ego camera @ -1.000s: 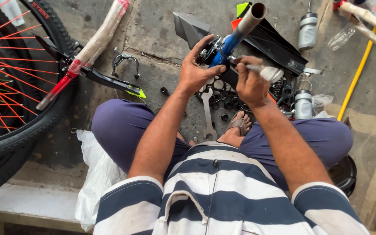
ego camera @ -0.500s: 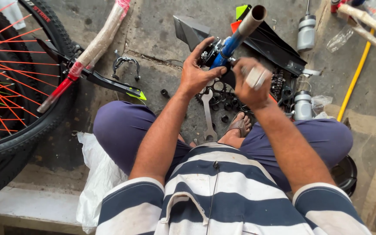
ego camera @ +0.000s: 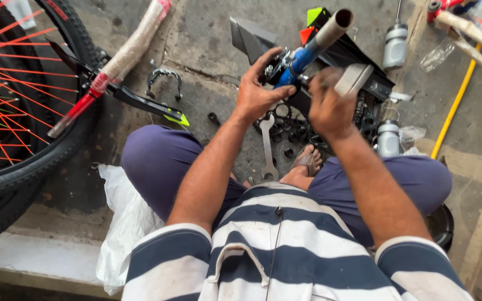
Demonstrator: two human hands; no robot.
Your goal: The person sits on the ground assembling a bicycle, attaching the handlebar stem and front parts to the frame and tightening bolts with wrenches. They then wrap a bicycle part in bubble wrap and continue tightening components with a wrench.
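I sit over a blue bicycle tube (ego camera: 302, 58) that ends in a grey metal pipe (ego camera: 335, 25) pointing up and to the right. My left hand (ego camera: 258, 92) grips the fittings at the lower end of the blue tube. My right hand (ego camera: 327, 108) is closed around a grey metal tool (ego camera: 353, 79), whose blurred head sits just right of the tube. Under both hands, several black nuts and rings (ego camera: 285, 134) lie on the concrete floor next to a flat spanner (ego camera: 268, 147).
A bicycle wheel with orange spokes (ego camera: 23, 111) and a paper-wrapped frame tube (ego camera: 135, 42) fill the left side. A brake caliper (ego camera: 163, 78) lies on the floor. Two grey bottles (ego camera: 395, 39) (ego camera: 387, 138), a yellow hose (ego camera: 453, 108) and a white plastic bag (ego camera: 124, 223) surround me.
My right hand has swung the grey tool from lying across the tube to a raised position at its right. My left hand has kept its grip on the tube's fittings.
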